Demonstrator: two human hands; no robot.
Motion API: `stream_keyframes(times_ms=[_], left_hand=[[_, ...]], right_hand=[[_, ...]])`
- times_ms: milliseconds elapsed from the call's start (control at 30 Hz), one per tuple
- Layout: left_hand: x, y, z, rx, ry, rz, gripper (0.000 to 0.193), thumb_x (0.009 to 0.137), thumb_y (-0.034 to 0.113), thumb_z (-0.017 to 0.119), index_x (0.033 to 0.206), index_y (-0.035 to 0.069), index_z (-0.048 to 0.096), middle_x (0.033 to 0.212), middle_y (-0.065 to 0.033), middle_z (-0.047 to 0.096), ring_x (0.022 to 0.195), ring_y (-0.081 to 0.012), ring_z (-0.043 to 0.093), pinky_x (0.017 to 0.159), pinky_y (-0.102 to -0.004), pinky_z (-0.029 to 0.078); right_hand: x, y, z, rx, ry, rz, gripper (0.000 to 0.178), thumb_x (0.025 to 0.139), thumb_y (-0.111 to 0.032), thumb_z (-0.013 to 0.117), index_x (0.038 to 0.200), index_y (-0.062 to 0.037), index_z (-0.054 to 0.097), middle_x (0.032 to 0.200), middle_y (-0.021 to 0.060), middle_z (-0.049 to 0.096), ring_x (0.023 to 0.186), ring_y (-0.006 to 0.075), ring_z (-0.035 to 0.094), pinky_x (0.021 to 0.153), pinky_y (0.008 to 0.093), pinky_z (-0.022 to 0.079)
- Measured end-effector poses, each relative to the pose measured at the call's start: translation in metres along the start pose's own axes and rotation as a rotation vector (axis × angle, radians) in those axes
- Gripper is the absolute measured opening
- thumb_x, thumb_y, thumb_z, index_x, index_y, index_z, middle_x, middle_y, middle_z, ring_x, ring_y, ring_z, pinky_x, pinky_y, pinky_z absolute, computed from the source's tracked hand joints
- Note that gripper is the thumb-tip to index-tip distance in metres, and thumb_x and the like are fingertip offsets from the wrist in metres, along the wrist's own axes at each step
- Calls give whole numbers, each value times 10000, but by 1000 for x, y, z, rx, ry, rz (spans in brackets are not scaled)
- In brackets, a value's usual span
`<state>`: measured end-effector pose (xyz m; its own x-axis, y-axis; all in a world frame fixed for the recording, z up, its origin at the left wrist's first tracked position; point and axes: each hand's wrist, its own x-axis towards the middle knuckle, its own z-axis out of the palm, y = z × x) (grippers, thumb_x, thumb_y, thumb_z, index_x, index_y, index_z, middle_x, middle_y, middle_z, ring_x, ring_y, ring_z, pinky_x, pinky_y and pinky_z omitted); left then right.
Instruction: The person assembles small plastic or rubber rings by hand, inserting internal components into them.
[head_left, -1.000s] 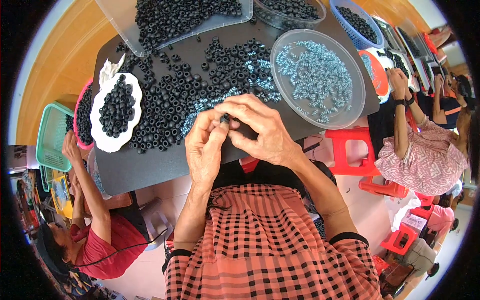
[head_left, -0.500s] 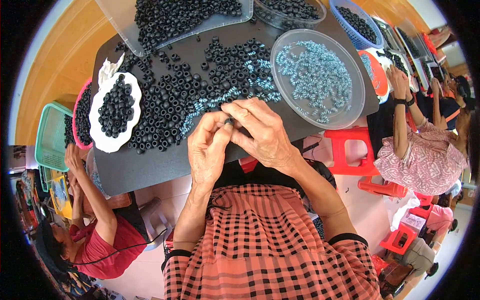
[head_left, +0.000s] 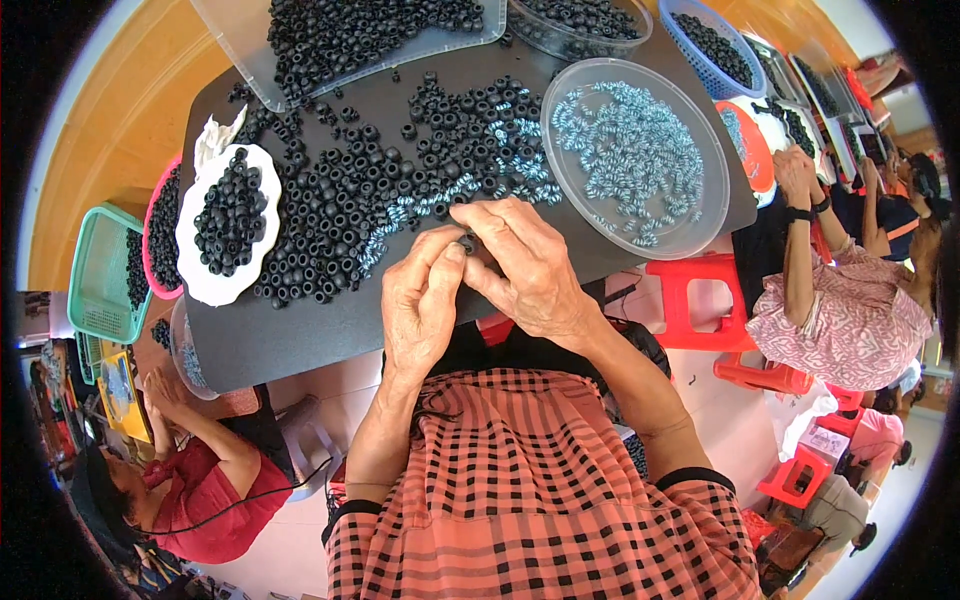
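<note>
Left hand [head_left: 418,292] and right hand [head_left: 532,270] nudged slightly rightward — bead [head_left: 467,243] pinched in left fingers, right's grip can't be told. Tub [head_left: 572,187] loaded with blue coils [head_left: 640,150] — plate [head_left: 207,286] with black beads [head_left: 231,215].

1. Beads [head_left: 355,190] lie on the tabletop [head_left: 290,345].
2. A plate [head_left: 222,290] with more beads sits left of them.
3. A tub [head_left: 712,165] of coils [head_left: 640,150] sits to their right.
4. A bin [head_left: 244,48] stands behind them.

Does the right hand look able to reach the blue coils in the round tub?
Likely yes: the blue coils lie in an open tub near the right hand, nothing visibly blocking, though it works at a black bead.
</note>
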<state>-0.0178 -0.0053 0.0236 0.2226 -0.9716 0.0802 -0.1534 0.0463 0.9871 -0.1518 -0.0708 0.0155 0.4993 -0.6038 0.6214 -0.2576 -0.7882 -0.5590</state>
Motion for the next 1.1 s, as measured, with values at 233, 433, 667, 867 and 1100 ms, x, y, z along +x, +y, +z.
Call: stream_keyframes(times_ms=[233,433,667,867,1100], left_hand=[[1,-2,0,-33,-38,20,253,948,120,513,1094,-67,601,1066,-130,638,925,-140,571,813,-262,453],[1,-6,-2,-109,-41,63,229,955,91,511,1090,-65,611,1066,-113,644,915,-127,568,811,-256,452],[1,-4,1,-63,2,75,234,957,100,506,1075,-72,611,1018,-105,648,890,-123,561,797,-259,449],[-1,-2,1,-47,15,41,246,965,105,475,1061,-84,600,984,-111,648,880,-125,560,800,-262,448],[0,-1,2,-16,26,60,244,968,110,468,1050,-81,598,962,-119,643,870,-134,562,794,-265,449]], right_hand=[[-1,3,1,26,13,-39,418,701,-22,707,1085,36,553,975,136,582,873,288,589,765,386,482],[1,2,3,-58,7,-81,389,704,-29,711,1053,34,551,924,130,563,850,279,586,750,383,476],[3,1,1,34,3,-29,396,708,-27,705,1071,24,555,910,122,574,830,283,590,737,379,483],[1,-3,0,84,-8,108,393,703,-34,713,1072,10,586,914,113,603,804,277,599,706,362,498],[1,2,3,41,29,20,360,709,-33,711,1049,7,600,931,110,606,804,266,592,713,357,493]])
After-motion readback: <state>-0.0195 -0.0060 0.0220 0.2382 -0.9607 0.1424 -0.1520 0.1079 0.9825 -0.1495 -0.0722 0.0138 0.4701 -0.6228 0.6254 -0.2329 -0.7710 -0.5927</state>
